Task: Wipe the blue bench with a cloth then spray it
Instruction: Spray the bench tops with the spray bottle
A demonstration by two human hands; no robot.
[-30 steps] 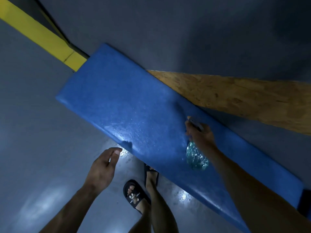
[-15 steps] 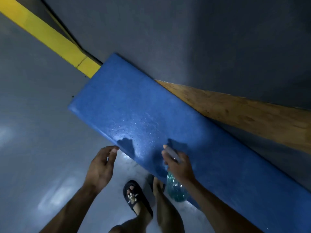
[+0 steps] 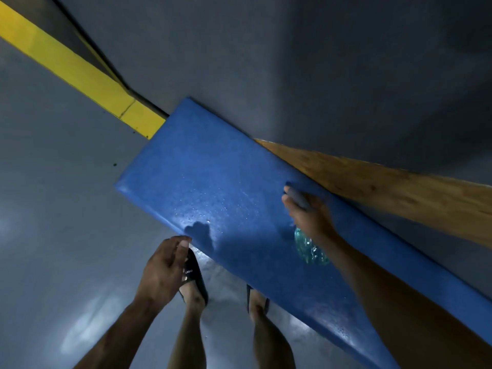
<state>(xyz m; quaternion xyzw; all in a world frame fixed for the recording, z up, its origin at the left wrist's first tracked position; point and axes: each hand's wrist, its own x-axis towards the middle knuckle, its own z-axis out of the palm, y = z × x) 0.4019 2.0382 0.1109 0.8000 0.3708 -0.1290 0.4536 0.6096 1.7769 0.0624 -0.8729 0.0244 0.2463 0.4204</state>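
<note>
We look down on a grey floor with a glossy sheen, and a dark grey wall rising behind it. Across the middle runs the blue bench, its long padded top slanting from the upper left toward the lower right, with its back edge against the wall. Small droplets glisten on its surface near the front edge. Behind the bench's right half a brown wooden board leans along the wall, just beside the bench's back edge. A yellow strip runs along the foot of the wall from the upper left and ends at the bench's left end.

Our right hand is over the bench top, its fingers curled round the head of a spray bottle; the clear greenish body of the bottle shows below the wrist, and the grey nozzle sticks out past the fingertips, pointing up and left along the bench. Our left hand hangs in the air just off the bench's front edge, fingers loosely bent and holding nothing, and casts a shadow on the blue surface. Below it, our feet stand on the floor in black slide sandals, close against the bench's front.
</note>
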